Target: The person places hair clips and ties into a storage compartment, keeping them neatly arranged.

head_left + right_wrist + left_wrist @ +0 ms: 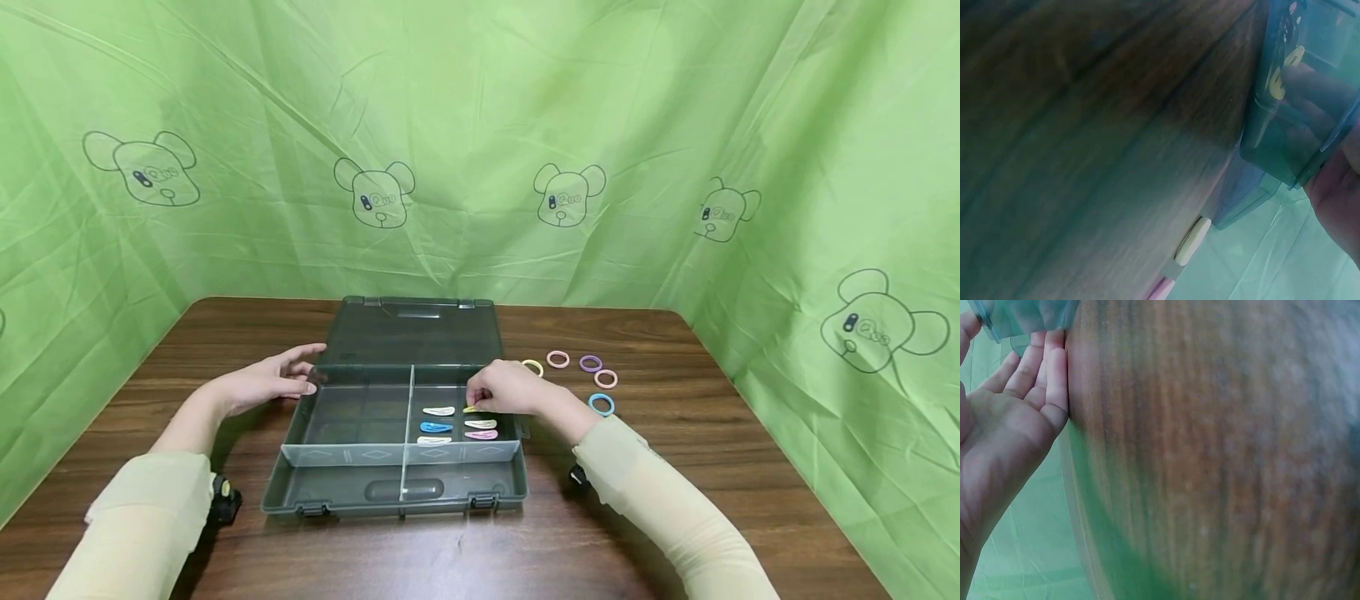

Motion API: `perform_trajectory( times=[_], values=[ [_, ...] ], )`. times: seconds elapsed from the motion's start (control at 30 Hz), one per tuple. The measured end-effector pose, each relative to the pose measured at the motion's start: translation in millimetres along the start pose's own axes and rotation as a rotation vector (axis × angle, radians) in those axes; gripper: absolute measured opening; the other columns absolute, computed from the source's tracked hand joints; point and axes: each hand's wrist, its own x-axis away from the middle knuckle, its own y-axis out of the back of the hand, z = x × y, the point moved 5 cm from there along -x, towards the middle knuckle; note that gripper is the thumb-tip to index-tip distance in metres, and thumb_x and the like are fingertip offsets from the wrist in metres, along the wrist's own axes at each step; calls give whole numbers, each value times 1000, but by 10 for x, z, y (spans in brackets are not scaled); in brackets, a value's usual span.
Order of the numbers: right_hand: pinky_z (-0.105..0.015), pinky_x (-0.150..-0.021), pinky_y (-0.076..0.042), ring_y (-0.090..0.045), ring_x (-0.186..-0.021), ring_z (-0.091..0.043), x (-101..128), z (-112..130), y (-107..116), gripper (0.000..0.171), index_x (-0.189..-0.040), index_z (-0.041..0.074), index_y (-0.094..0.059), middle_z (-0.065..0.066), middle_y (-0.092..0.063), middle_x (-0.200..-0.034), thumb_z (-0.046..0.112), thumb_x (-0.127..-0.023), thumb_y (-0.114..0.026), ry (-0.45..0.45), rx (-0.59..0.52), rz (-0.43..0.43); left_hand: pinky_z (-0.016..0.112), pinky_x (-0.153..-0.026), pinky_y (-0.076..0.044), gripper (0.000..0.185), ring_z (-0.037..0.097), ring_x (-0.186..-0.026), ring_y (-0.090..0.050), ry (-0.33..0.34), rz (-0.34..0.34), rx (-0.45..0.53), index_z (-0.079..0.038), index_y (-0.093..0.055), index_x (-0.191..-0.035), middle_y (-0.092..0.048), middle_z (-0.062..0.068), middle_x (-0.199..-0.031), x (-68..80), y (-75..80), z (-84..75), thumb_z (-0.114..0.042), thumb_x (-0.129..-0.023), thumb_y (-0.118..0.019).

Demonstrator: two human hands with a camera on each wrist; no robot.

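Observation:
A dark translucent organizer box [341, 487] stands on the table with its lid [420, 337] laid back. My left hand [262, 383] rests at the box's upper left corner, thumb against the side wall, fingers fairly straight; the left wrist view shows its palm. My right hand [510, 387] reaches into the right compartment and pinches a yellow hair clip [470, 409]. Through the wall in the right wrist view, the yellow clip [1285, 72] shows beside the fingertips. Around it in that compartment lie a white clip [438, 411], a blue clip [436, 427], a pink clip [482, 435] and other pale ones.
Several hair ties lie to the right of the box, including a purple one [591, 357] and a blue one [592, 403]. Clear dividers [337, 454] split the box. A green curtain [465, 125] surrounds the wooden table [675, 500].

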Motion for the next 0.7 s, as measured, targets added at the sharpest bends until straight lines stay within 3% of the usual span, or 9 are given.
perform_trajectory(
  times=[0.3, 0.7],
  values=[
    [-24, -59, -44, -59, -68, -4, -15, 19, 4, 8, -80, 23, -69, 16, -60, -69, 16, -78, -72, -2, 35, 6, 21, -88, -45, 81, 21, -111, -57, -3, 2, -3, -12, -8, -152, -36, 32, -137, -3, 10, 9, -16, -92, -61],
    [-25, -60, -45, -59, -72, -5, -30, 14, -25, 10, -84, 24, -69, 13, -62, -75, 16, -79, -73, -4, 59, 22, 23, -87, -46, 81, 18, -107, -58, -8, -5, -21, -11, -8, -152, -35, 32, -136, -5, 12, 20, -16, -91, -62]
  ],
)
